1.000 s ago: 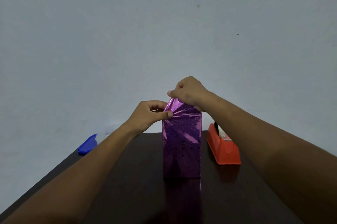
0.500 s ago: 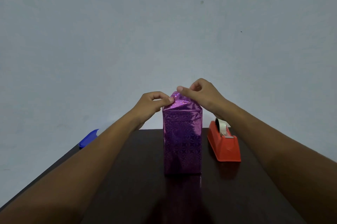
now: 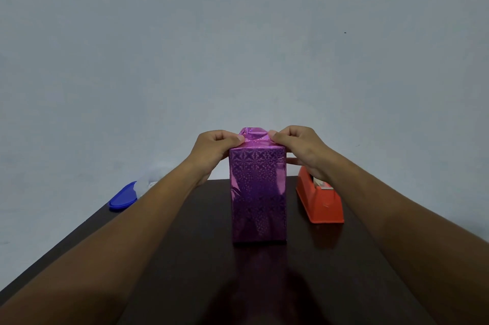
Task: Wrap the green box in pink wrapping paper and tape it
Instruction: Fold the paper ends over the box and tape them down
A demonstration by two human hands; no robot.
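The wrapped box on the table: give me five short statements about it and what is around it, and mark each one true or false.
1. The wrapped box stands upright on the dark table. True.
2. The left hand and the right hand both pinch the paper at the box's top corners. True.
3. The orange tape dispenser sits to the left of the box. False: it sits on the right, beside the right forearm.
4. The paper on top of the box lies flat and smooth. False: it is crumpled and stands up between the hands.
5. A blue object lies at the table's far left edge. True.
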